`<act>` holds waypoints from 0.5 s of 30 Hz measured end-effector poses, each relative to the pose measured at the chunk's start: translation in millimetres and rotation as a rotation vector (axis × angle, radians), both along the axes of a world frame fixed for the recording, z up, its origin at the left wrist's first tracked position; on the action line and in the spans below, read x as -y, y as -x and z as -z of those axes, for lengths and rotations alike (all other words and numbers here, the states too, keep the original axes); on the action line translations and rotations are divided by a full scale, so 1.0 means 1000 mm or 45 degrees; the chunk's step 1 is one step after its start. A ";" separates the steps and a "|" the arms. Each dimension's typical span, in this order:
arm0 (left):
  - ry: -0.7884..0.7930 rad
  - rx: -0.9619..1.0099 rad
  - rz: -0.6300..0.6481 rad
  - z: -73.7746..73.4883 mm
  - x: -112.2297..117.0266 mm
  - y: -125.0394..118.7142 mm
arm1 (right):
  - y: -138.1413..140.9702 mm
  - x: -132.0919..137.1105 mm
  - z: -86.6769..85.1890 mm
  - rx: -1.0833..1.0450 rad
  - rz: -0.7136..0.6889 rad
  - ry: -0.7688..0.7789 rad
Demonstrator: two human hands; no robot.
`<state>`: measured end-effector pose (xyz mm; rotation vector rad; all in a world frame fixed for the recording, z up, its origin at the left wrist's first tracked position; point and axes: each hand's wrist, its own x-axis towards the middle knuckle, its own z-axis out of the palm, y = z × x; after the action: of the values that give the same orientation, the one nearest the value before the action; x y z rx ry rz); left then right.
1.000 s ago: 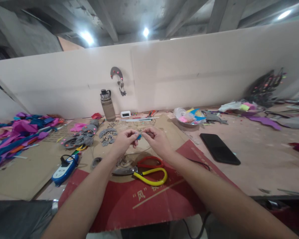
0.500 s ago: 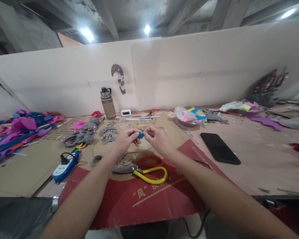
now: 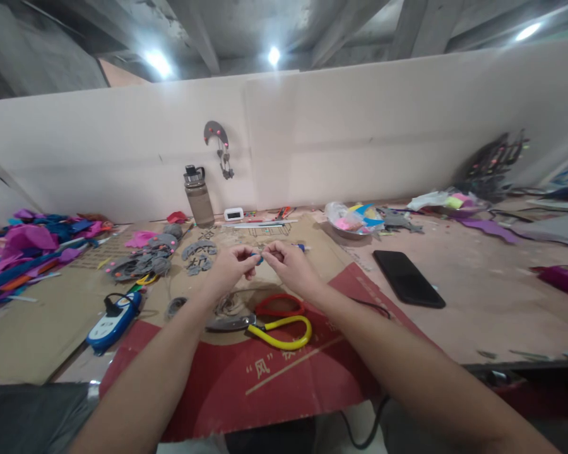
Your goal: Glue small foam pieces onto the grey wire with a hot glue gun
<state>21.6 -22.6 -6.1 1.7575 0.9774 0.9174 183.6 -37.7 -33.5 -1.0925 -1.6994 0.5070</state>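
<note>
My left hand [image 3: 235, 266] is closed in a pinch on a small blue piece [image 3: 256, 257], perhaps felt, mostly covered by the fingertips. Right beside it, my right hand [image 3: 288, 267] pinches at the piece's edge; what lies between those fingertips is too small to make out. Both hands are raised over a cardboard sheet [image 3: 284, 391] with a red printed part. Below them lie large scissors [image 3: 284, 334] with one red and one yellow handle. A bundle of pale cord [image 3: 228, 306] sits by the blades, and grey cut-out shapes [image 3: 199, 255] lie beyond my left hand.
Colourful felt scraps [image 3: 28, 246] heap up at left, near a blue-white power strip [image 3: 113, 321]. A bottle [image 3: 199, 198] and a small white digital display [image 3: 233, 214] stand by the wall. A black phone [image 3: 407, 279] and a bowl of scraps [image 3: 348, 233] are to the right.
The view has shifted slightly, so the table things appear a little further left. My fingertips have drawn closer together, and less of the blue piece shows. A blue-ended object has come into sight behind my right hand.
</note>
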 end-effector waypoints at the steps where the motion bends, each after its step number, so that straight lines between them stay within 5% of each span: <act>1: 0.042 0.022 0.015 0.000 -0.002 0.001 | -0.002 -0.003 0.001 -0.005 -0.026 -0.002; 9: 0.578 0.429 0.199 -0.011 -0.016 0.026 | -0.035 -0.020 -0.008 0.004 0.137 0.145; 12: 0.560 0.729 0.112 -0.016 -0.024 0.034 | -0.054 -0.023 -0.011 0.225 0.430 0.124; 15: 0.462 0.838 -0.066 -0.014 -0.029 0.035 | -0.065 -0.029 0.000 0.653 0.612 0.377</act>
<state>-13.8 6.7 8.0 1.0223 0.6939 1.1643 248.4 -8.9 -33.5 -1.9093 -1.7290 0.1745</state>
